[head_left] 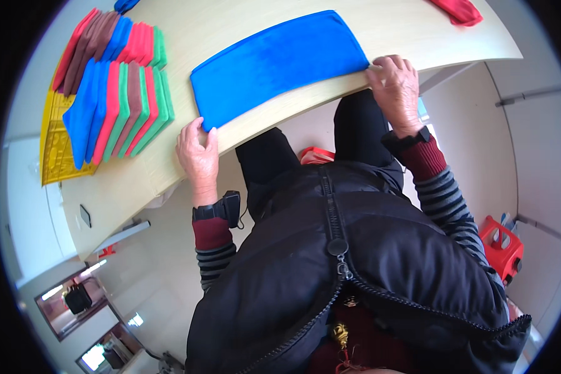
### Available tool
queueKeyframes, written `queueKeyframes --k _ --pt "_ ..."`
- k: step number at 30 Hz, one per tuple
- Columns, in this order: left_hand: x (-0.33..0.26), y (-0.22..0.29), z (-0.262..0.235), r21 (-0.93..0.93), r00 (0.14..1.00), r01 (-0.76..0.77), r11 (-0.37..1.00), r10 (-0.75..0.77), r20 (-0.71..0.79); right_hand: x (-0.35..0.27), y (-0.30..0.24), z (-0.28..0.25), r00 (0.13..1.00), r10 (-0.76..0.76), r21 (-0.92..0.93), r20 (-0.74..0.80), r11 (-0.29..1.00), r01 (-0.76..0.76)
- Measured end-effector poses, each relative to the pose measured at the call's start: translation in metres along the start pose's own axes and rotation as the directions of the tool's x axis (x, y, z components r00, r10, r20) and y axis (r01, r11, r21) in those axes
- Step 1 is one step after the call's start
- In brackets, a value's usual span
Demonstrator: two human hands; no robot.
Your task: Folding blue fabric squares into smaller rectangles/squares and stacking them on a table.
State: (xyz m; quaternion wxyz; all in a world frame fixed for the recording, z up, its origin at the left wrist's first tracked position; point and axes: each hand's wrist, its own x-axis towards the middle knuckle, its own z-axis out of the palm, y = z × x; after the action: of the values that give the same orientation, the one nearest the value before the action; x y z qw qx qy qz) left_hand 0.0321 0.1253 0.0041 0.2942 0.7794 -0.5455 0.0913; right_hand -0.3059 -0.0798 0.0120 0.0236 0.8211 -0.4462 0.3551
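Note:
A blue cloth (280, 65), folded into a long rectangle, lies flat along the near edge of the table. At its near left corner, my left hand (197, 156) pinches the fabric between thumb and forefinger. My right hand (396, 90) is at the near right corner, its fingers curled and the thumb against the cloth's end. Part of that right grip is hidden by the fingers themselves. To the left stand two rows of folded cloths (118, 115) in blue, red, green and brown, packed upright side by side.
A yellow plastic basket (59, 134) holds the folded cloths at the table's left. A red cloth (458, 11) lies at the far right of the pale wooden table (417, 37). Below on the right is a red plastic container (502, 249). My knees are under the near edge.

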Motion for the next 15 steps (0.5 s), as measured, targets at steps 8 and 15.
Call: queueKeyframes --k 8,15 --pt "-0.011 -0.024 0.002 -0.139 0.965 0.261 0.955 -0.255 0.058 -0.004 0.006 0.014 0.997 0.056 0.134 -0.06 0.99 -0.048" --pt "-0.007 -0.032 0.009 -0.399 0.95 0.307 0.864 -0.301 0.079 -0.005 0.005 0.019 0.994 0.105 0.188 -0.031 0.977 -0.097"
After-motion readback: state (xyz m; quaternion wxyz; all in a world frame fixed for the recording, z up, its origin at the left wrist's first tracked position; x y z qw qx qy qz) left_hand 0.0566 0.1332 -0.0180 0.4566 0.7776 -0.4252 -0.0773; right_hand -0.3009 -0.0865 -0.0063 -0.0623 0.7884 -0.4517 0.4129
